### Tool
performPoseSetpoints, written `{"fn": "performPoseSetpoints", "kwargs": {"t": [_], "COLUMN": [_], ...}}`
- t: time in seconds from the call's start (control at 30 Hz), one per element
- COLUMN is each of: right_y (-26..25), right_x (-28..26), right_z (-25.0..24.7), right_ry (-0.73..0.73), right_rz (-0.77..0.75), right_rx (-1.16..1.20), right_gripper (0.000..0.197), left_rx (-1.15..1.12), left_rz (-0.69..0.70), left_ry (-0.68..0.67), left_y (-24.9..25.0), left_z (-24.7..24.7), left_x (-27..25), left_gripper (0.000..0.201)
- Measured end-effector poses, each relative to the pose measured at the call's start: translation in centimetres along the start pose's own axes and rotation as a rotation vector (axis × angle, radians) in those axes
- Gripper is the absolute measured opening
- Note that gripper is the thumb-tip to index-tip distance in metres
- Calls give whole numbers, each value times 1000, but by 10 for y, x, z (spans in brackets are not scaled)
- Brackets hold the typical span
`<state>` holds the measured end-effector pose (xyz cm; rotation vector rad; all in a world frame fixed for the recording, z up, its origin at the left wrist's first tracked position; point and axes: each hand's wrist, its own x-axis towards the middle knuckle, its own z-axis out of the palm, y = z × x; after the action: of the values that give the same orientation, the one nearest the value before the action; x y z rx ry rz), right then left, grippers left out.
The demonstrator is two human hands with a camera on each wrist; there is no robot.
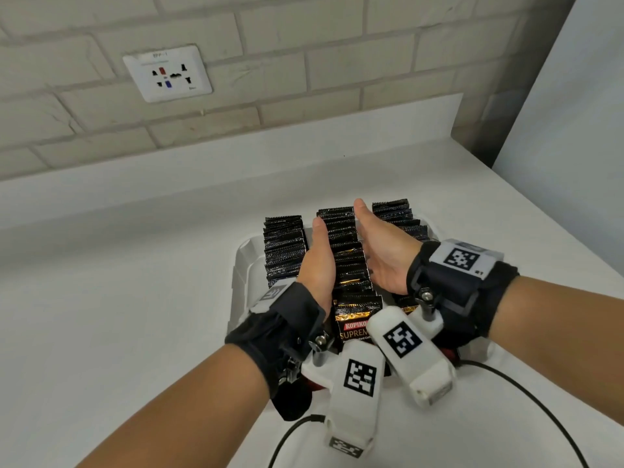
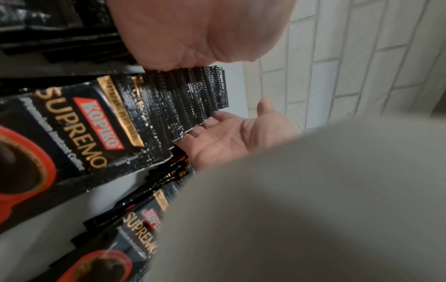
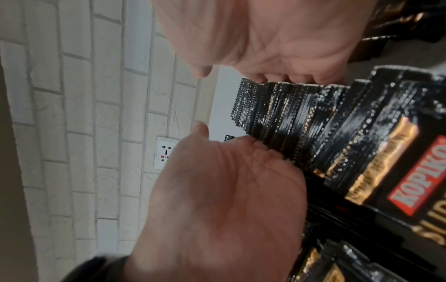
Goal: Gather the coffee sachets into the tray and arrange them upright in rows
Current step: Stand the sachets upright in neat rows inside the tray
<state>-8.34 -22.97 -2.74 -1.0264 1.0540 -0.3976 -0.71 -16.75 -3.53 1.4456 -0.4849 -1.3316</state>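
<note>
With flat, straight-fingered left hand (image 1: 317, 258) and right hand (image 1: 381, 251), we squeeze the middle row of sachets (image 1: 344, 244) evenly, keeping them upright in the tray (image 1: 241, 265).

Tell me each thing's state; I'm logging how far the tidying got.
left hand: flat, pressing the middle row's left side.
right hand: flat, pressing its right side.
middle row: upright between both palms.
left row: upright.
right row: upright.
tray: holding all three rows.
</note>
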Motion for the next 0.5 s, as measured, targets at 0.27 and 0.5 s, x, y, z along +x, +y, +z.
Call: {"fn": "performPoseSetpoints", "kwargs": {"t": [0.27, 0.5], "right_y": [0, -4], "right_x": [12, 25], "right_z": [-1, -4], "right_ry": [-10, 68], "right_rz": [-6, -4], "right_rx": [18, -127], "right_gripper": [75, 120], "left_rx": [-18, -72], "left_rz": [25, 13], "left_ry": [28, -25], "left_y": [-1, 1], "left_z": [-3, -1], "left_x": [7, 7], "left_gripper": [62, 55]}}
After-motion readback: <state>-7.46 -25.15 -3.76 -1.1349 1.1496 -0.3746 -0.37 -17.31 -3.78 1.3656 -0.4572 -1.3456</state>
